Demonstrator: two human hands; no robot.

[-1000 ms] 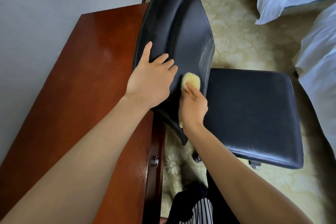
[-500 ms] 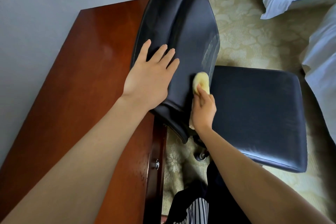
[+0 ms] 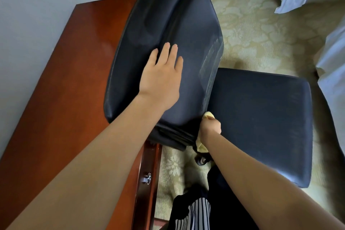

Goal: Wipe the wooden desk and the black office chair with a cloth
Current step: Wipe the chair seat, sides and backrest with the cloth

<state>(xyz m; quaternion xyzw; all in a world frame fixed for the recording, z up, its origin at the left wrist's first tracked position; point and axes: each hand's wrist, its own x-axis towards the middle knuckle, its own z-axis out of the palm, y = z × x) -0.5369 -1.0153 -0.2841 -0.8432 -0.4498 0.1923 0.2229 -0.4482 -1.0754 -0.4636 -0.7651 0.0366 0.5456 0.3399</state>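
Observation:
The black office chair (image 3: 261,117) stands beside the reddish wooden desk (image 3: 65,89), its backrest leaning over the desk's edge. My left hand (image 3: 160,78) lies flat on the back of the backrest, fingers straight. My right hand (image 3: 211,125) grips a yellow cloth (image 3: 201,146) at the low right edge of the backrest, where it meets the seat. A bit of the cloth pokes out above my fingers and more hangs below my wrist.
A grey wall runs along the desk's left side. White bedding (image 3: 332,80) lies at the right and upper right. Patterned beige carpet (image 3: 252,33) surrounds the chair. A drawer knob (image 3: 148,175) sits on the desk front, and a chair caster (image 3: 201,160) shows below the seat.
My right hand has slid the cloth down the backrest's right edge to its base. My left hand has shifted toward the middle of the backrest and lies flatter.

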